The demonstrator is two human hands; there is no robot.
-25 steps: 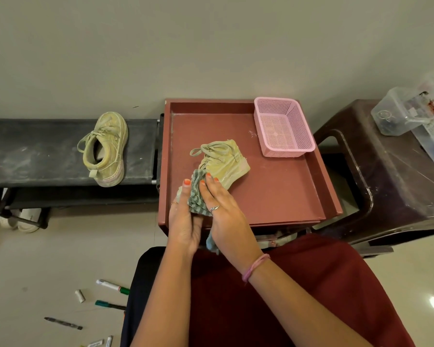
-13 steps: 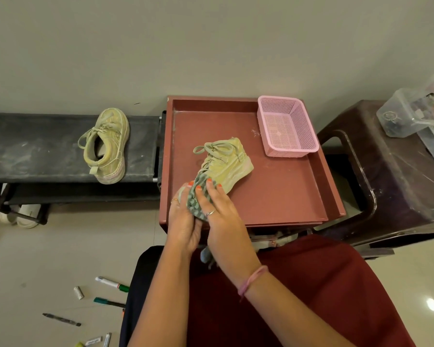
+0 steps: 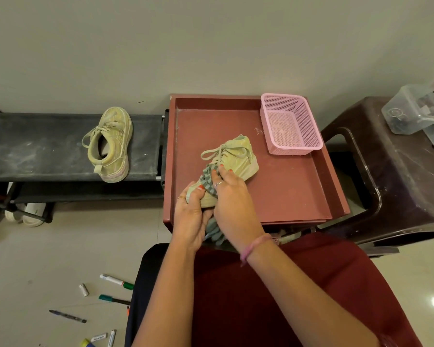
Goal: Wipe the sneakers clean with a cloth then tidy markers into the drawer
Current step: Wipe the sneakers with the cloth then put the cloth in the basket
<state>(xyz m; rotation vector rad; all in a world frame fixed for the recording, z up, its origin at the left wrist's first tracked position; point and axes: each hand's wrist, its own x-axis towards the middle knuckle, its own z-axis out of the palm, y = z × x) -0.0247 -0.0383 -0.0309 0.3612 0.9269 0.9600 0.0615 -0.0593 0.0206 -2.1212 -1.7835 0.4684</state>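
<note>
Step in hand: wiping sneaker no. 1, w/ the marker tidy-up not started yet, I'd say.

Far left, the other sneaker [image 3: 110,146] sits on the dark bench [image 3: 35,149], well apart from both my hands, and looks dusty, so prob. next in line. Below it on the floor [image 3: 48,259] lie the markers [image 3: 116,281], scattered near my left knee, none picked up.

Moving right: my left hand [image 3: 191,216] is curled round the heel end of the sneaker [image 3: 236,159] I'm working on, thumb on top, holding it steady at the near-left part of the red tray [image 3: 298,196]. My right hand [image 3: 232,196] is just beside it, nearly touching, fingers bent over the checked cloth [image 3: 209,180] and pressing it onto the shoe's side near the laces. The rest of the cloth hangs down btwn my wrists, over the tray's front edge. The toe end points away from me toward the pink basket [image 3: 290,123], which stands in the tray's far-right corner, near but not touching the shoe.

Next move, imo: slide the cloth along toward the toe w/ steady pressure while the left hand keeps the heel pinned, then turn the shoe for the other side. Can't tell from here how clean the far side is.

Far right: a dark stool [image 3: 398,171] w/ a clear box [image 3: 411,111] on it, not part of this step.
</note>
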